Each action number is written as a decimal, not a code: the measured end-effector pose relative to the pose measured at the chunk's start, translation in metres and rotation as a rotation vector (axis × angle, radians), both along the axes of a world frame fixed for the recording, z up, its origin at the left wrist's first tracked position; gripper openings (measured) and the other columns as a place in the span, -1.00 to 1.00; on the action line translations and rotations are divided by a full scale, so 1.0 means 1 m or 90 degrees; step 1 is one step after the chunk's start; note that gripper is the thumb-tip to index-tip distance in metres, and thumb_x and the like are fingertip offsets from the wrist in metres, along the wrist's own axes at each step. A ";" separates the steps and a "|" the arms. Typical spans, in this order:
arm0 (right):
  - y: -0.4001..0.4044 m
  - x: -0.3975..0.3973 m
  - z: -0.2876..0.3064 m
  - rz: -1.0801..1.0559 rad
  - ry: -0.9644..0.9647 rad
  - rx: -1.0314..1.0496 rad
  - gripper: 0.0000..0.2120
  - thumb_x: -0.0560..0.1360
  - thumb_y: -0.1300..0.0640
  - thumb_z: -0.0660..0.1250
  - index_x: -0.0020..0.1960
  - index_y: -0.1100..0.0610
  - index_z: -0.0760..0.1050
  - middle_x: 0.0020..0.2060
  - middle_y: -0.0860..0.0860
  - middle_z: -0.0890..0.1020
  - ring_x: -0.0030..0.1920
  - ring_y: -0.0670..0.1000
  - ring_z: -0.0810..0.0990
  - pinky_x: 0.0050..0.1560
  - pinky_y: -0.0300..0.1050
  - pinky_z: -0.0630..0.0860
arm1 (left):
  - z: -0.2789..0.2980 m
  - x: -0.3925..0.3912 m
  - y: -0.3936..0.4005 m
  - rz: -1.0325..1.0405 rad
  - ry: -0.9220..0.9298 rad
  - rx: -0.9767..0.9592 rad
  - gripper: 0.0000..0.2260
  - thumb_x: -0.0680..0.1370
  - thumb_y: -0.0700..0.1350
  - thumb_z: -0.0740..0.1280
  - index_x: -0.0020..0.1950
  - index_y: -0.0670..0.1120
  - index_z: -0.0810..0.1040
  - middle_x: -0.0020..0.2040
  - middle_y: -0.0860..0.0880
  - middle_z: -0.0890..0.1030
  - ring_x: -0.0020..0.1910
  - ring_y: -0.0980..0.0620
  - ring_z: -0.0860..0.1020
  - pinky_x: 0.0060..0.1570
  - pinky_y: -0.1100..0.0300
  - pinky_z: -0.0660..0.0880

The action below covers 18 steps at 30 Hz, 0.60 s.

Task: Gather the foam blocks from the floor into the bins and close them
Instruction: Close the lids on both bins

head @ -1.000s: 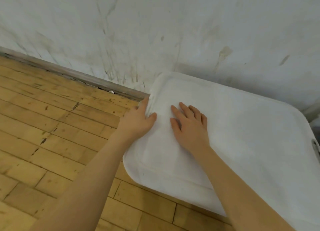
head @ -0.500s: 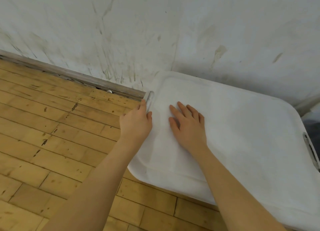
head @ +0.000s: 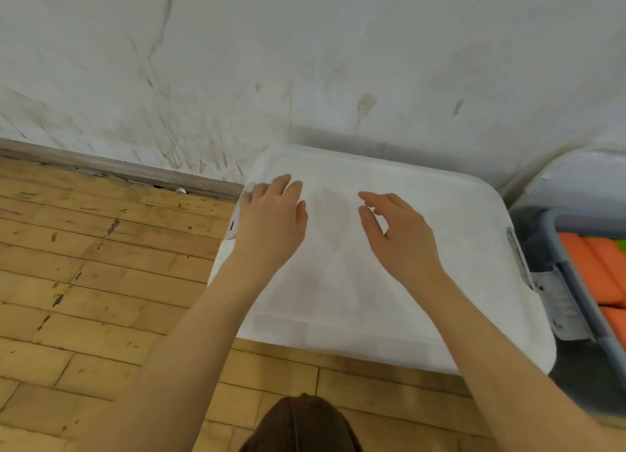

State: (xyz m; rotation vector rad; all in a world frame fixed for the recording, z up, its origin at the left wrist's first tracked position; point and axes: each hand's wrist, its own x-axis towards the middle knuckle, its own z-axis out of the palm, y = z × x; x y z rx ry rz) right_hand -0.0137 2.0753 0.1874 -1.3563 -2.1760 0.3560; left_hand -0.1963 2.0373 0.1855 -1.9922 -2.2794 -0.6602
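A white lid covers a bin that stands against the wall. My left hand lies flat on the lid's left edge, over the white latch there, fingers straight. My right hand hovers over the lid's middle with relaxed, slightly bent fingers and holds nothing. At the right stands a second, grey bin without a lid, and orange foam blocks lie inside it with a bit of green foam. A grey latch sits on the white lid's right edge.
A scuffed white wall with a grey baseboard runs behind the bins. Wooden plank floor spreads to the left and front. My knee in brown cloth shows at the bottom edge.
The view has shifted so the second bin with orange foam shows at the right. My right hand has lifted off the lid. My left hand has slid onto the lid's left edge.
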 end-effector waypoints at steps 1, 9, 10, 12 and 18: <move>-0.001 0.018 0.009 -0.009 0.014 0.022 -0.71 0.59 0.06 0.21 0.27 0.06 0.51 0.11 -0.04 0.60 0.06 0.00 0.57 0.02 -0.02 0.52 | 0.008 0.017 0.003 -0.031 0.011 0.033 -0.72 0.48 -0.14 0.24 0.12 -0.20 0.59 0.15 -0.17 0.60 -0.01 -0.25 0.59 -0.03 -0.10 0.48; 0.033 0.214 0.043 -0.093 0.002 0.086 -0.69 0.57 0.04 0.19 0.23 0.10 0.54 0.03 0.01 0.62 -0.05 0.01 0.58 -0.14 -0.24 0.36 | 0.040 0.198 0.056 -0.184 0.009 0.067 -0.64 0.49 -0.06 0.10 0.06 -0.17 0.61 0.08 -0.12 0.62 -0.06 -0.18 0.60 0.01 -0.04 0.45; 0.043 0.242 0.045 -0.098 -0.006 0.082 -0.72 0.58 0.06 0.21 0.23 0.10 0.53 0.02 0.02 0.62 -0.02 0.02 0.56 -0.13 -0.21 0.37 | 0.041 0.225 0.066 -0.187 0.011 0.079 -0.66 0.49 -0.07 0.12 0.05 -0.17 0.61 0.07 -0.12 0.62 -0.05 -0.18 0.60 0.01 -0.04 0.44; 0.064 0.295 0.050 -0.117 -0.005 0.084 -0.75 0.58 0.10 0.22 0.21 0.10 0.54 0.03 0.03 0.61 0.03 0.04 0.56 -0.06 -0.10 0.45 | 0.045 0.279 0.085 -0.197 0.005 0.074 -0.69 0.50 -0.08 0.17 0.08 -0.16 0.61 0.10 -0.13 0.62 0.02 -0.19 0.58 0.06 -0.06 0.43; 0.132 0.443 0.039 -0.158 0.028 0.106 -0.77 0.56 0.15 0.24 0.18 0.14 0.55 0.03 0.03 0.61 0.06 0.07 0.57 -0.01 -0.04 0.49 | 0.048 0.429 0.151 -0.201 -0.041 0.047 -0.65 0.55 -0.04 0.12 0.23 -0.12 0.55 0.28 -0.08 0.51 0.20 -0.16 0.46 0.21 0.01 0.23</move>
